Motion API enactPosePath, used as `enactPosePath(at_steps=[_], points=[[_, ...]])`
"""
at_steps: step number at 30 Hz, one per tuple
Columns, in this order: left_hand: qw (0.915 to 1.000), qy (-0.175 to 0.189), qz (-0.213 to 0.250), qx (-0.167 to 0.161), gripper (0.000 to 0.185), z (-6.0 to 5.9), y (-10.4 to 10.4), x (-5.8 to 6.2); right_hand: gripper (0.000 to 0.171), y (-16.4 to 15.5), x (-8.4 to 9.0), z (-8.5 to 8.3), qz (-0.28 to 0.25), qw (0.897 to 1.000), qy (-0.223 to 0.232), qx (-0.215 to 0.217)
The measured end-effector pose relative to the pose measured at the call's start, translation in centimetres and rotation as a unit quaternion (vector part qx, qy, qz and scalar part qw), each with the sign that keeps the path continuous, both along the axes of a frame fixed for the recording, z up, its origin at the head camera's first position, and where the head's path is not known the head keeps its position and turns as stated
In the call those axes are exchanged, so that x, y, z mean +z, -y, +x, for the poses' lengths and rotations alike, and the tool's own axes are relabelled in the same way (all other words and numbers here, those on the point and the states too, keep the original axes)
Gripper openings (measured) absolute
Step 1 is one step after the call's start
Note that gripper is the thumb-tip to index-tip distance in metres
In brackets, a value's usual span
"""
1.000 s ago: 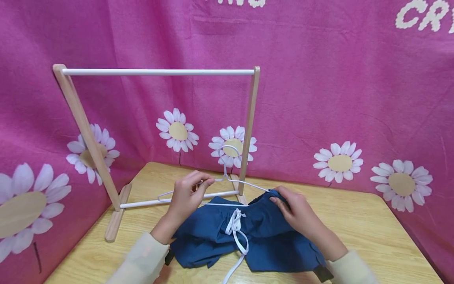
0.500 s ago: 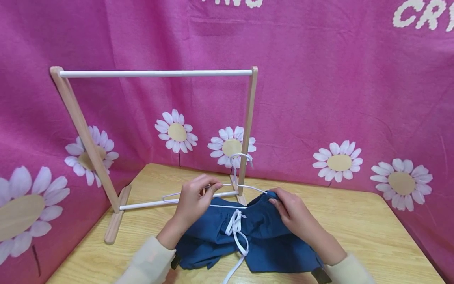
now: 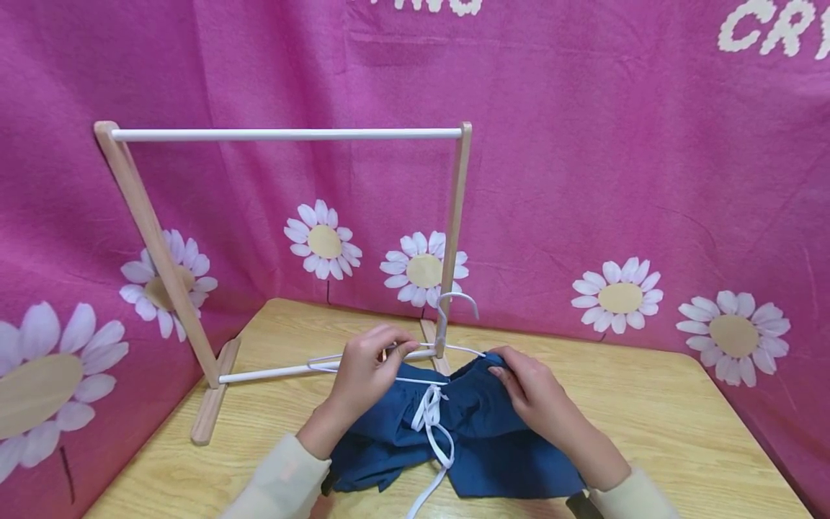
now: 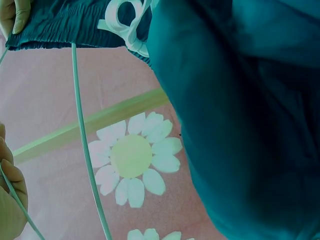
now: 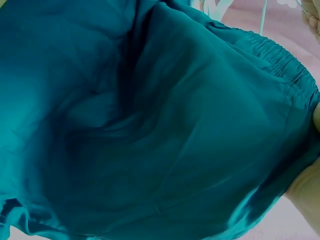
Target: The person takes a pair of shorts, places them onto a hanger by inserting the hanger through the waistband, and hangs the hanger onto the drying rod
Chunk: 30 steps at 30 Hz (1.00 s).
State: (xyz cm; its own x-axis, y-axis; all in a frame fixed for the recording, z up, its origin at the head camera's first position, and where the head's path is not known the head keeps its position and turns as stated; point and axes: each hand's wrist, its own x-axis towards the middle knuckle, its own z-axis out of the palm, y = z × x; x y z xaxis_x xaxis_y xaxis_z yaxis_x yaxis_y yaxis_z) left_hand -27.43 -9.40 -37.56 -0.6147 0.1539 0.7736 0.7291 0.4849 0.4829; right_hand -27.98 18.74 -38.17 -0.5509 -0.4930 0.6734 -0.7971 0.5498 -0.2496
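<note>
Dark blue shorts (image 3: 512, 447) with a gathered waistband and a white drawstring (image 3: 428, 409) tied in a bow hang over the table's near part. My left hand (image 3: 371, 367) pinches a white hanger (image 3: 421, 380) by its upper bar. The hanger's right end goes into the waistband; its hook stands free and leans right. My right hand (image 3: 541, 396) grips the waistband's right corner, at that end of the hanger. In the left wrist view the hanger's lower bar (image 4: 82, 125) enters the gathered waistband (image 4: 55, 25). Cloth (image 5: 165, 130) fills most of the right wrist view.
Behind my left hand stands a wooden rack with a white top rail (image 3: 285, 135) and a lower rail (image 3: 266, 373). The wooden table (image 3: 681, 425) reaches back to a pink curtain (image 3: 570, 158) printed with daisies.
My left hand has moved right with the hanger, sliding it further into the waistband. The hook has shifted right and lower, tilting over. My right hand stays at the waistband's corner.
</note>
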Motion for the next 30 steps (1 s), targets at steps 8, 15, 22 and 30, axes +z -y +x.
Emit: enactPosePath(at_steps=[8,15,22,30], points=[[1.0,0.006,0.005,-0.004,0.012,0.1,-0.6,-0.2,0.025,0.0,-0.3,0.1,-0.008,1.0,-0.008,0.006],[0.9999,0.004,0.007,-0.009,0.01,0.1,-1.0,-0.3,0.025,0.3,-0.3,0.1,-0.016,1.0,-0.011,-0.01],[0.9997,0.022,0.009,-0.001,0.014,0.2,-0.9,-0.2,0.026,0.8,-0.1,0.1,-0.027,0.999,-0.014,-0.045],[0.9995,-0.027,0.007,0.012,0.033,0.4,-0.6,0.3,0.031,0.5,0.7,-0.7,-0.036,0.997,-0.042,-0.061]])
